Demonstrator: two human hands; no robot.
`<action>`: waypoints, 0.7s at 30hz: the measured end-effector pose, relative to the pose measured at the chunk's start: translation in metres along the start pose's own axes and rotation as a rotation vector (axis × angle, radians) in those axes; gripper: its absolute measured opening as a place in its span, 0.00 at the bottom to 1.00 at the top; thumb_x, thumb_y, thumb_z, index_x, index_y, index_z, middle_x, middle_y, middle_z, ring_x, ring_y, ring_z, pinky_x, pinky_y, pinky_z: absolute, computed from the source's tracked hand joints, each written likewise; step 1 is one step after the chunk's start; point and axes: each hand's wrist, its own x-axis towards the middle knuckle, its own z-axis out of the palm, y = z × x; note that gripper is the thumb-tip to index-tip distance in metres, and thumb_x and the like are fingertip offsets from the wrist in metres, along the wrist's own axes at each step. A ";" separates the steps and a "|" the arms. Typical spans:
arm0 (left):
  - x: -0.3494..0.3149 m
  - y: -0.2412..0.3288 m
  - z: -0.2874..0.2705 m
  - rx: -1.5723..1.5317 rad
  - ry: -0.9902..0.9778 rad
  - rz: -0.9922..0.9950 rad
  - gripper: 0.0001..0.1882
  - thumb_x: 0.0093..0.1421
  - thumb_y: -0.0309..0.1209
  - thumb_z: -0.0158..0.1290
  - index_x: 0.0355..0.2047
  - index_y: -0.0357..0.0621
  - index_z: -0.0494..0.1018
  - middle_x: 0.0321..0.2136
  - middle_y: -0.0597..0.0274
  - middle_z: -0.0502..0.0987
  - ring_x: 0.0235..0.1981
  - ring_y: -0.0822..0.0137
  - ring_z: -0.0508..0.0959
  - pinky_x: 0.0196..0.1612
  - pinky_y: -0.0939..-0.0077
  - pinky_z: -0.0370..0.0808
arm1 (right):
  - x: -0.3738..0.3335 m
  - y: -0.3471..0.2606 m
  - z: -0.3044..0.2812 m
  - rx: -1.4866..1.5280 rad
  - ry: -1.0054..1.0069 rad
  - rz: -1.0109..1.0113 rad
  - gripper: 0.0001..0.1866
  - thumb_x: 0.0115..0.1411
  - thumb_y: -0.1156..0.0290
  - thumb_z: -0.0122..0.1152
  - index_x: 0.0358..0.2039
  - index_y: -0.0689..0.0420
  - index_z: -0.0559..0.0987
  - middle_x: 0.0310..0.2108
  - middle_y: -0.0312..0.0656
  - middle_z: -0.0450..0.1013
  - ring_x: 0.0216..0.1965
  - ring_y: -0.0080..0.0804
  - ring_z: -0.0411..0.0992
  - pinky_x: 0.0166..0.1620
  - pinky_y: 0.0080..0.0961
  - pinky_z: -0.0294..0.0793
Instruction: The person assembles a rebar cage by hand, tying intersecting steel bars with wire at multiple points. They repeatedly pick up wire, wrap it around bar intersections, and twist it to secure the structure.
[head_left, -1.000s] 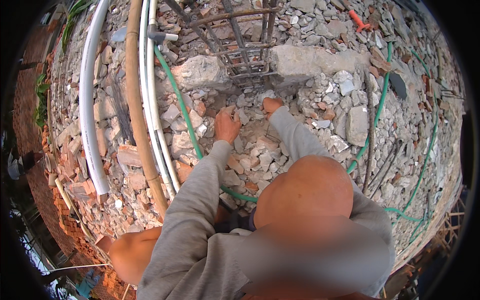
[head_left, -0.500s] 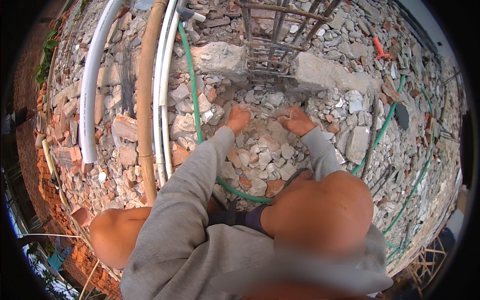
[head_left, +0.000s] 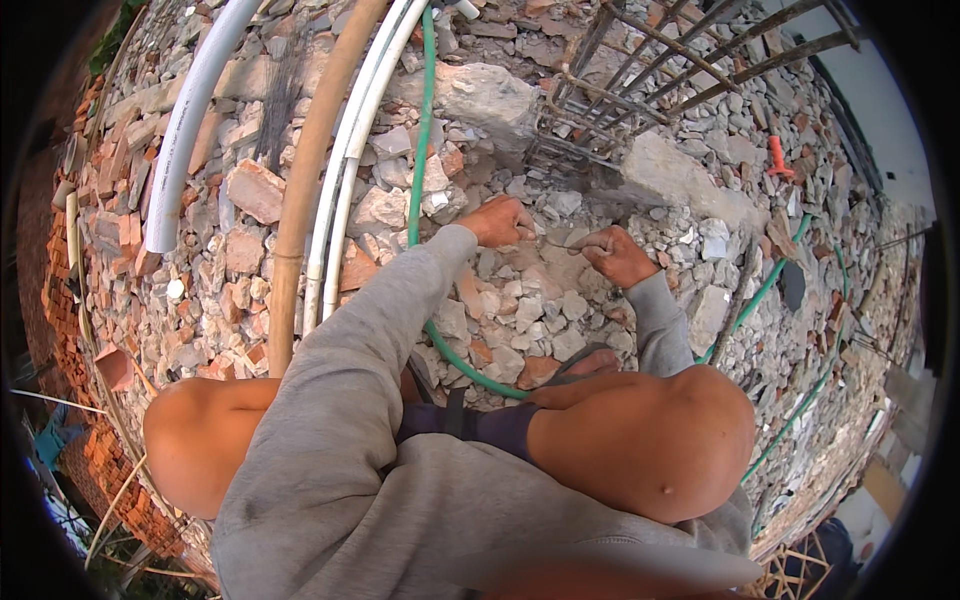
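Observation:
I crouch over broken stone and brick rubble (head_left: 520,310), grey sleeves and bare knees filling the lower view. My left hand (head_left: 500,220) is closed, pinching one end of a thin wire (head_left: 562,243) just above the stones. My right hand (head_left: 620,256) is closed on the wire's other end, a short span to the right. Both hands sit just below the foot of a rusty rebar cage (head_left: 610,110), which stands between two big pale stone blocks (head_left: 480,95) (head_left: 675,175).
A green hose (head_left: 420,140) runs down from the top and curves under my arms to the right. White pipes (head_left: 190,130) (head_left: 345,190) and a tan pipe (head_left: 305,170) lie at the left. A brick edge (head_left: 75,300) drops off at far left. A small orange object (head_left: 778,155) lies at the right.
Both hands have come off the stones, where they rested spread apart, and now sit closer together, pinched on the thin wire. The rebar cage appears nearer in view.

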 end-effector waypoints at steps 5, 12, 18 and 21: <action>0.004 0.006 0.016 0.287 0.433 -0.239 0.13 0.62 0.35 0.61 0.42 0.41 0.84 0.41 0.38 0.83 0.47 0.38 0.81 0.52 0.48 0.77 | 0.014 0.008 0.022 -0.143 0.231 0.088 0.16 0.58 0.65 0.59 0.40 0.59 0.87 0.35 0.57 0.81 0.39 0.59 0.78 0.47 0.45 0.77; 0.005 0.014 0.012 0.281 0.345 -0.167 0.12 0.57 0.33 0.59 0.36 0.37 0.82 0.42 0.35 0.81 0.46 0.34 0.81 0.50 0.45 0.78 | 0.022 -0.010 0.040 -0.450 0.351 0.016 0.13 0.59 0.70 0.57 0.39 0.59 0.87 0.36 0.56 0.81 0.39 0.59 0.79 0.47 0.48 0.78; 0.024 0.026 0.021 -0.026 0.636 -0.351 0.10 0.54 0.27 0.62 0.36 0.38 0.85 0.37 0.31 0.82 0.41 0.36 0.83 0.47 0.49 0.79 | 0.023 -0.019 0.059 -0.276 0.367 -0.152 0.12 0.58 0.67 0.61 0.38 0.58 0.85 0.33 0.58 0.79 0.38 0.62 0.76 0.44 0.54 0.75; 0.034 0.027 0.028 -0.303 0.748 -0.436 0.08 0.55 0.25 0.63 0.34 0.36 0.86 0.32 0.38 0.85 0.36 0.44 0.86 0.42 0.55 0.81 | 0.025 -0.020 0.065 -0.343 0.400 -0.004 0.11 0.60 0.67 0.60 0.39 0.58 0.85 0.33 0.58 0.79 0.38 0.62 0.76 0.44 0.54 0.74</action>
